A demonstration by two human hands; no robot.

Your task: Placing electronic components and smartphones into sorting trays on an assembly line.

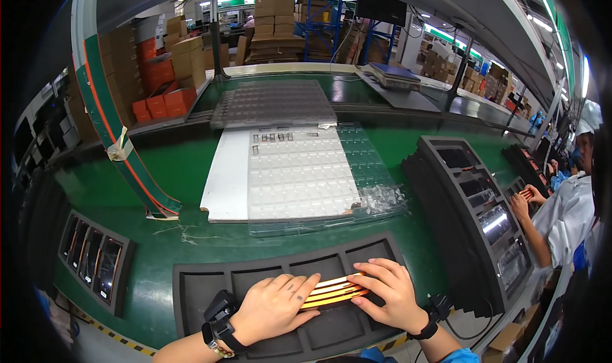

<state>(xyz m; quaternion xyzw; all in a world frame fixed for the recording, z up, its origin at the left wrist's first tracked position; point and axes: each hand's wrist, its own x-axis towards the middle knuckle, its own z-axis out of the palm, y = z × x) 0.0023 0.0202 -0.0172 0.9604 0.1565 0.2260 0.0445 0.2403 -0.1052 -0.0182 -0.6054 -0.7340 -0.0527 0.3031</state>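
A small stack of thin flat panels with bright orange edges (pixel 333 292) lies over the black foam tray (pixel 201 285) in front of me. My left hand (pixel 275 304) grips its left end, fingers together over the top. At the right end, my right hand (pixel 387 293) holds it with curled fingers and thumb. Both wrists wear black straps with small devices. The tray's visible compartments hold nothing beside the stack; my hands hide part of its lower side.
Behind the tray lies a clear blister tray (pixel 299 178) on a white board, with several small dark parts. Translucent trays (pixel 277 101) are stacked beyond. Foam trays with dark panels stand left (pixel 95 254) and right (pixel 488 216). A co-worker (pixel 564 216) works at far right.
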